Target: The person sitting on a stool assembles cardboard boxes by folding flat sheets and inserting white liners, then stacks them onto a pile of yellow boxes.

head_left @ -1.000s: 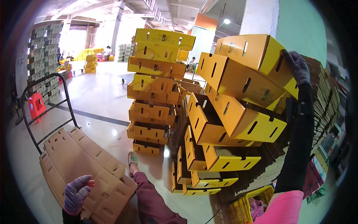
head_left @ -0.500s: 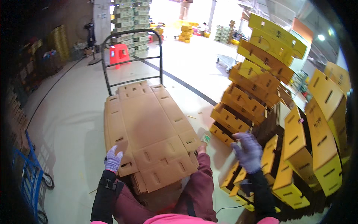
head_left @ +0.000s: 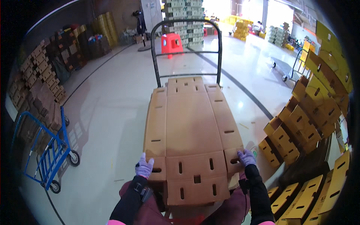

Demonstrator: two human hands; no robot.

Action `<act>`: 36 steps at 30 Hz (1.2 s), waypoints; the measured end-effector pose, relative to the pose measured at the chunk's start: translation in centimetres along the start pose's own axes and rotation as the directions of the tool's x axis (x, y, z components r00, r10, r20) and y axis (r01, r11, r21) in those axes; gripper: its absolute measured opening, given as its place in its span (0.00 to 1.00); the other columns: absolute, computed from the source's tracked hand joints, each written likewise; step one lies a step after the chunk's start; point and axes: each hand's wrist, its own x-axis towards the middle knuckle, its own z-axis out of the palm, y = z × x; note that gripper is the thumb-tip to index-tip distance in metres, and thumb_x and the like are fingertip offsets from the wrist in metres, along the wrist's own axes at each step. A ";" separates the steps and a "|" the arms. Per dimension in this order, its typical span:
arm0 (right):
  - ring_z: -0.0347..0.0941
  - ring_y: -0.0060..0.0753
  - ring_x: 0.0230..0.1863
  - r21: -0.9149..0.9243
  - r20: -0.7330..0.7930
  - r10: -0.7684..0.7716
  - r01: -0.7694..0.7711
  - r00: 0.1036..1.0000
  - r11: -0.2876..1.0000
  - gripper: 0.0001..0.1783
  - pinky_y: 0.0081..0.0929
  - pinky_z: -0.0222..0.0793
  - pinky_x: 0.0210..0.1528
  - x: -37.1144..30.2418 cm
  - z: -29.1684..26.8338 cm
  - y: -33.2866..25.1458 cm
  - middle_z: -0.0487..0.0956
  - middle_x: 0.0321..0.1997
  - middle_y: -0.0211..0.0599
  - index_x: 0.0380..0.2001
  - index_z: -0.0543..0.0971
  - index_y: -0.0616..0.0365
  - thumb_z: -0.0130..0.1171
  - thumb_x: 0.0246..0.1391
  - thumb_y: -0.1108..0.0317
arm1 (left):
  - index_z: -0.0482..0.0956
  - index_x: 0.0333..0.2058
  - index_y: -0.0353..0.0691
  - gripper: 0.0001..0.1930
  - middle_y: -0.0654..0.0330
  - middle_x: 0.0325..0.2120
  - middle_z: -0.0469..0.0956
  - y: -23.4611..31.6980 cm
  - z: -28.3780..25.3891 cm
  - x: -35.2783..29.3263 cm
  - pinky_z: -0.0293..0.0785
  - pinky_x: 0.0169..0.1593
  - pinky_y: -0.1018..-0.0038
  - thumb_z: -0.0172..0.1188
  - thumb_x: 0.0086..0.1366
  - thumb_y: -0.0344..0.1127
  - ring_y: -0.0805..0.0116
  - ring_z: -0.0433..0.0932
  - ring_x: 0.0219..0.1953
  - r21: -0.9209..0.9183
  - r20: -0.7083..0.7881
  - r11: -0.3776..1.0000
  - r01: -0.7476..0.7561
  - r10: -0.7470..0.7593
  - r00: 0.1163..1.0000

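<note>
Item, centre of frame: one brown cardboard sheet (head_left: 189, 123), slotted and creased, lying flat. Long axis runs from lower centre towards upper centre; one flapped end points at the upright black cart handle (head_left: 195, 52), the other at the wearer's knees.

Left hand (head_left: 144, 166), gloved: I see it on the sheet's left edge near a slot, thumb raised; whether its fingers close underneath, I cannot tell. Right hand (head_left: 246, 158), gloved: on the right edge, beside another slot; its closure I cannot tell either. The two hands are well apart.

Surroundings: the handle bars the sheet's far end, with a red stool (head_left: 172, 43) beyond it. Blue hand truck (head_left: 63, 144), lower left. Flat trolley (head_left: 283, 67), upper right.

Containers: yellow boxes (head_left: 300, 120) with slots, stacked at right; more yellow boxes (head_left: 303, 197), lower right, contents not visible to me. Pale green boxes (head_left: 183, 15), stacked, upper centre.
</note>
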 end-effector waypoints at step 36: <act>0.73 0.33 0.37 -0.519 -0.085 -0.790 0.650 0.607 0.555 0.04 0.36 0.64 0.46 -13.6 -0.7 -12.5 0.74 0.29 0.31 0.24 0.76 0.47 0.55 0.44 0.62 | 0.72 0.50 0.41 0.22 0.50 0.42 0.77 18.8 0.0 -9.1 0.74 0.46 0.60 0.52 0.65 0.50 0.51 0.77 0.44 -0.055 0.402 0.455 -0.889 0.825 0.397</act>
